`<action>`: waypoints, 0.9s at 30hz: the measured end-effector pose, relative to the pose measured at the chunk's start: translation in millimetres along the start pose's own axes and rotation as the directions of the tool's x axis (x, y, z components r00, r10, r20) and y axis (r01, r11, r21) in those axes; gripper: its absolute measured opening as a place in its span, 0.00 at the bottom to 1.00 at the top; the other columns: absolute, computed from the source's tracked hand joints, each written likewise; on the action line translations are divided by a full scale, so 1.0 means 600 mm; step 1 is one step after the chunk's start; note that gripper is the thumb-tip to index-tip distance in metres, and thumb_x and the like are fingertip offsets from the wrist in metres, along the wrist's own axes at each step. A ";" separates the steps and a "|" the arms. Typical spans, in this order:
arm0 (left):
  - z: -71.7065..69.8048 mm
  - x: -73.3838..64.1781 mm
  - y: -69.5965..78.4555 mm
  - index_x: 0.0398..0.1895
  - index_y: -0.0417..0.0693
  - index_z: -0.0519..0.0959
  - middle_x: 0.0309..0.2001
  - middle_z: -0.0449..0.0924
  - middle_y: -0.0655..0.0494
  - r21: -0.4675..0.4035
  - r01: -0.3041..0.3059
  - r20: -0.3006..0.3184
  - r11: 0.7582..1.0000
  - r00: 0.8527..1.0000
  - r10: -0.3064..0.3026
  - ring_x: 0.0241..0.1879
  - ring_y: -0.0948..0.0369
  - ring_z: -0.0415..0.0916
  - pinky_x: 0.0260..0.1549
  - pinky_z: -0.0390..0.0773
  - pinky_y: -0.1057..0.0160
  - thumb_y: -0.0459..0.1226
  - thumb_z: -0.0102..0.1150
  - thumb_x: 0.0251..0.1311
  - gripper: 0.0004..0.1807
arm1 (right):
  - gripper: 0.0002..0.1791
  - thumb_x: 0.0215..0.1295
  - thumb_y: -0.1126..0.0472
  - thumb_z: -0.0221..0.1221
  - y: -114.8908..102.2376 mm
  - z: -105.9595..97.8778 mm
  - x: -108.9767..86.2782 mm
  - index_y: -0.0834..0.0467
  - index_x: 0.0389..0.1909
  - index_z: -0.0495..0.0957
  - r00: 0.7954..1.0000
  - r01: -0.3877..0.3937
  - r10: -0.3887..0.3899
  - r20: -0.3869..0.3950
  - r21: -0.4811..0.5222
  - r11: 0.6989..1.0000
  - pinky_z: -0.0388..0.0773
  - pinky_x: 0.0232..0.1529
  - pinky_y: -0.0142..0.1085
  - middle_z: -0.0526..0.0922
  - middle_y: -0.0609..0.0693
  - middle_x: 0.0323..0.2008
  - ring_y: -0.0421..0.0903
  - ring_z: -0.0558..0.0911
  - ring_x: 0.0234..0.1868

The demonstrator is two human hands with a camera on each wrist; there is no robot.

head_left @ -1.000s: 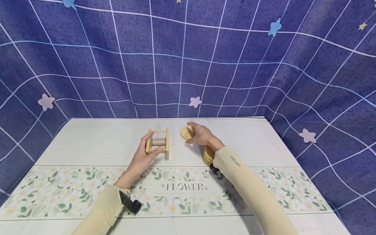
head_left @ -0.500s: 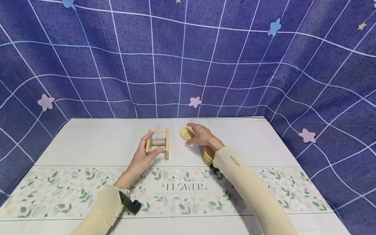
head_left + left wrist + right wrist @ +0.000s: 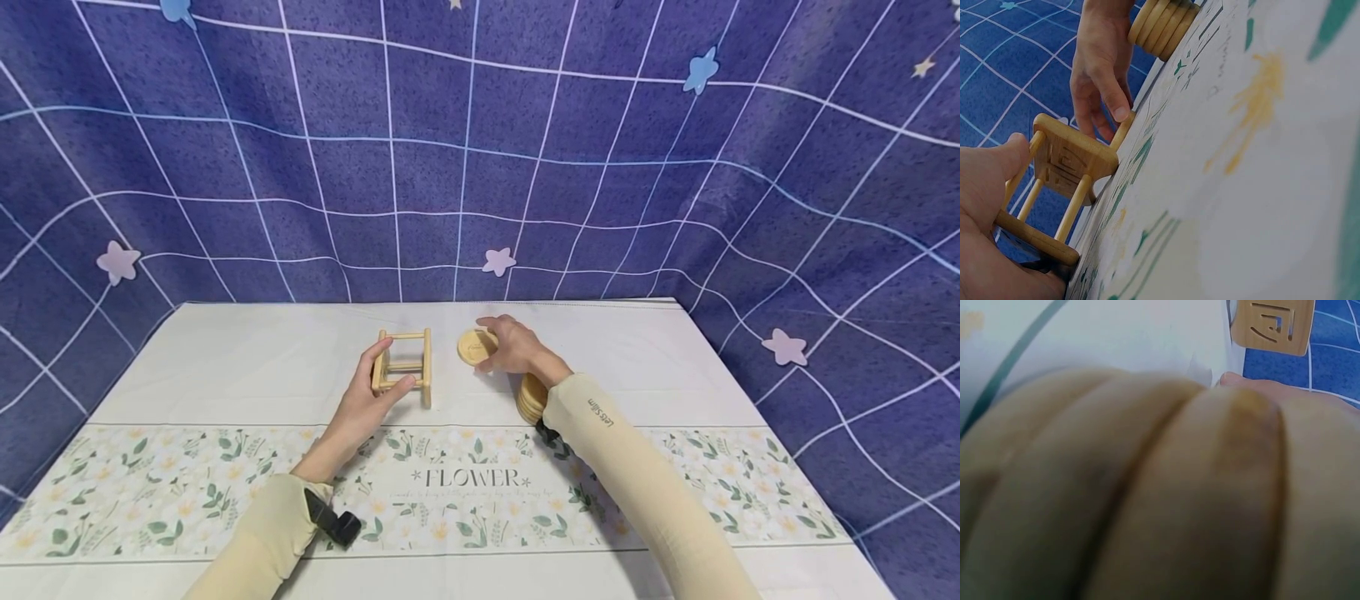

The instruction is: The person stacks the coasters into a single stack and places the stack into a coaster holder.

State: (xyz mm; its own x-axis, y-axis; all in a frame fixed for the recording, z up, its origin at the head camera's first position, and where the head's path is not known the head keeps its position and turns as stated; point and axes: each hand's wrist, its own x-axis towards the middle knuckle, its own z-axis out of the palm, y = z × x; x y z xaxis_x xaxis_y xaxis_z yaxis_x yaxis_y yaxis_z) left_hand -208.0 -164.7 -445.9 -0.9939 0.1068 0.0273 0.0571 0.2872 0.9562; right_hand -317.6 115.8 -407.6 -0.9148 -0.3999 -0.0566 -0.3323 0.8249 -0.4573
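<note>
Tabletop nook (image 3: 262, 367) with starry curtain (image 3: 427, 183)

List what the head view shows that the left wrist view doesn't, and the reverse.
Head view only: the beige sleeves and the round face of the wooden disc.
Left wrist view only: the cut-out pattern in the wooden rack.
Both: the left hand gripping that rack, the right hand holding the disc, and the disc stack.

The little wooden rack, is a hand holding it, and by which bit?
Yes, the left hand holds the wooden rack around its left end.
</note>
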 end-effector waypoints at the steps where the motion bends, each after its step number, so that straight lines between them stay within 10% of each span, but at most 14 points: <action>1: 0.000 0.000 0.000 0.93 0.61 0.46 0.92 0.38 0.49 0.001 -0.001 0.000 1.000 1.000 0.001 0.90 0.41 0.38 0.84 0.51 0.34 0.48 0.64 0.82 0.48 | 0.54 0.59 0.57 0.83 0.000 0.000 0.000 0.57 0.85 0.67 1.000 0.005 -0.005 0.000 -0.006 1.000 0.70 0.79 0.54 0.76 0.62 0.75 0.60 0.77 0.75; 27: 0.000 0.002 -0.003 0.93 0.59 0.45 0.93 0.36 0.55 -0.003 -0.013 0.001 1.000 1.000 0.013 0.90 0.44 0.37 0.84 0.50 0.36 0.47 0.65 0.82 0.49 | 0.52 0.60 0.57 0.83 -0.004 0.005 -0.003 0.50 0.85 0.69 1.000 -0.012 0.012 0.016 -0.016 1.000 0.63 0.80 0.59 0.76 0.52 0.79 0.59 0.74 0.79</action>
State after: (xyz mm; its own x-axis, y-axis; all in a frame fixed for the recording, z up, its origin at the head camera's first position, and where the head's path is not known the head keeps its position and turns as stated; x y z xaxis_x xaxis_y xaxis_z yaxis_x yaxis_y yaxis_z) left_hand -209.2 -164.8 -447.6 -0.9930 0.1112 0.0391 0.0694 0.2829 0.9566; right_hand -314.6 113.6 -408.9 -0.9150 -0.3961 -0.0764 -0.3250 0.8361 -0.4419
